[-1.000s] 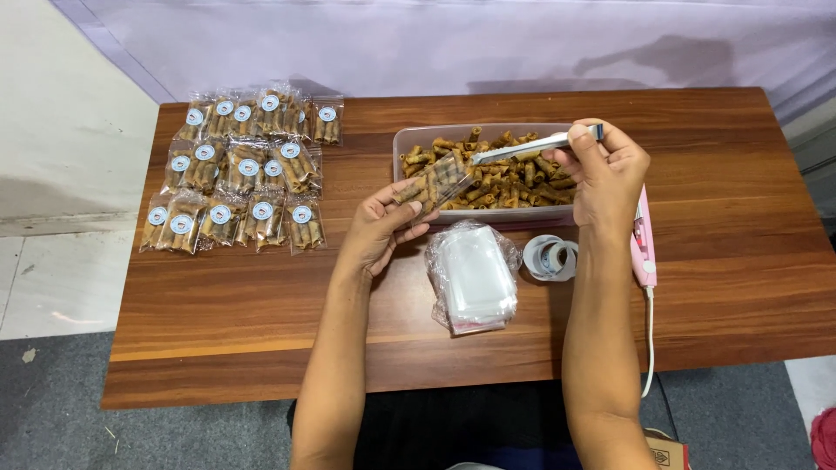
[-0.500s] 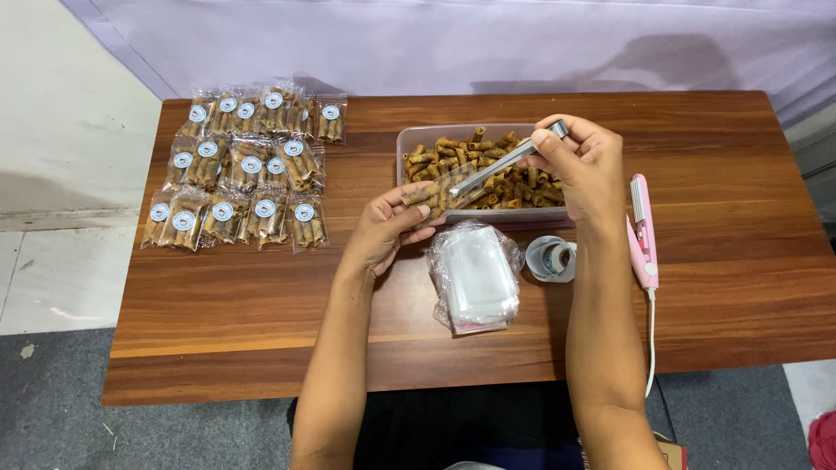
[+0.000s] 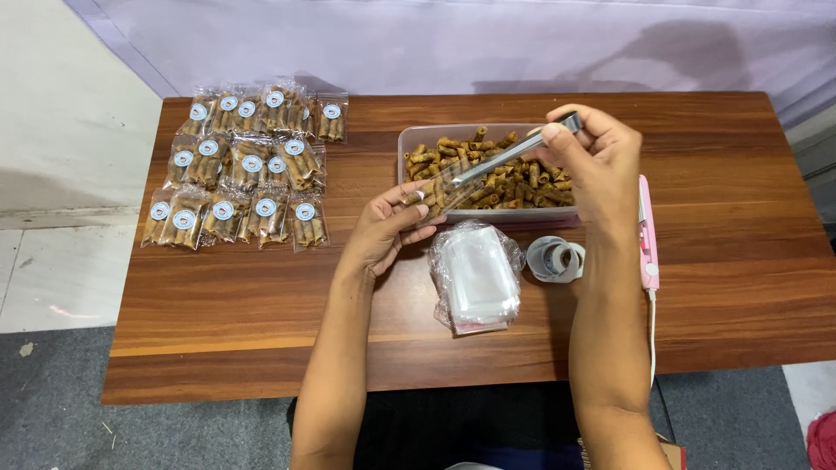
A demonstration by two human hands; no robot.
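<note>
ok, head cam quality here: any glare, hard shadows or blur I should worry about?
Head view: even, soft light; a faint shadow on the back wall. Mild sheen on the stack of clear bags and the packed snack bags. Both hands sharp, left hand and right hand; the tongs show no motion blur. Table edges look slightly bowed.

Small home-style snack-packing station indicated: wooden worktop (image 3: 261, 305), rows of sealed snack packets (image 3: 248, 165), stack of empty bags (image 3: 477, 278), pink sealer (image 3: 647, 235).
</note>
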